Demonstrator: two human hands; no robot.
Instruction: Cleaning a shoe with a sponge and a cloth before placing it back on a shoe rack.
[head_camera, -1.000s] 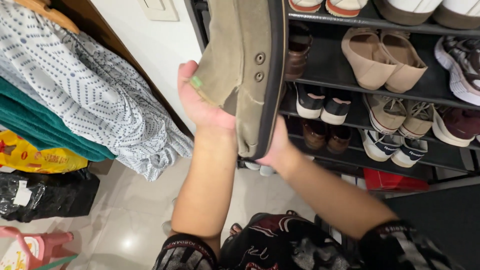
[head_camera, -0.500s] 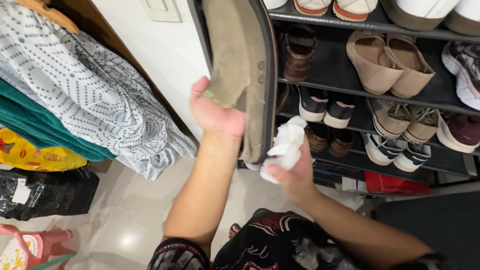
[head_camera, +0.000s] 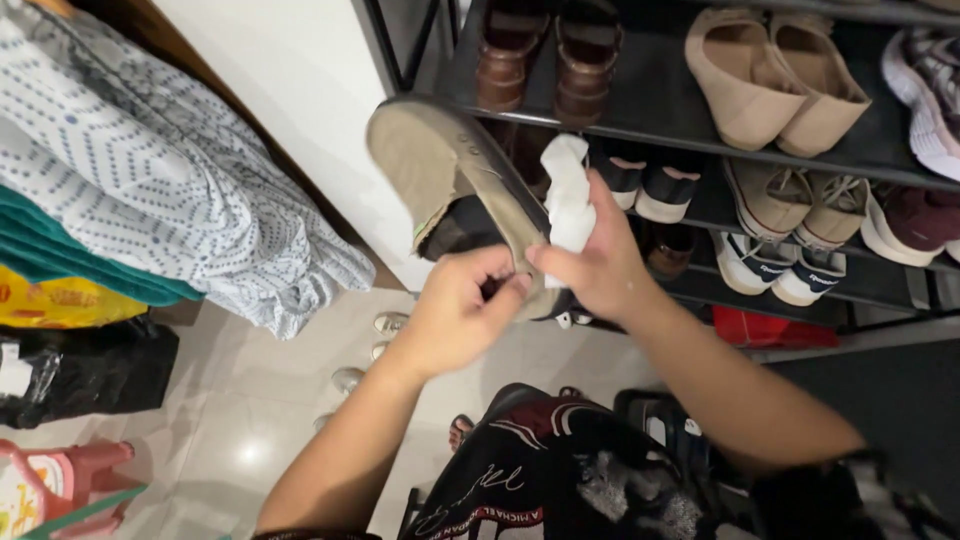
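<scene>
Item: olive-tan suede shoe (head_camera: 440, 165), held up sideways in front of the black shoe rack (head_camera: 640, 115), toe pointing up and left, dark sole edge turned toward the shelves.

Left hand (head_camera: 462, 315): closed on the heel end, fingers pinching the rim.

Right hand (head_camera: 595, 270): closed around a crumpled white cloth (head_camera: 568, 195), which was pressed against the sole side of the shoe.

Hazard: the hold looked light and sat at one end only; a firm rub of the cloth could twist the shoe loose and drop it to the tiled floor (head_camera: 250, 420). The toe stood near the brown sandals (head_camera: 550, 55) and might knock them.

Surrounding: beige slip-ons (head_camera: 775, 90) and sneakers (head_camera: 790, 215) on shelves; patterned garment (head_camera: 170, 190) hanging at left, close beside the elbow room; black bag (head_camera: 75, 365) below it.
</scene>
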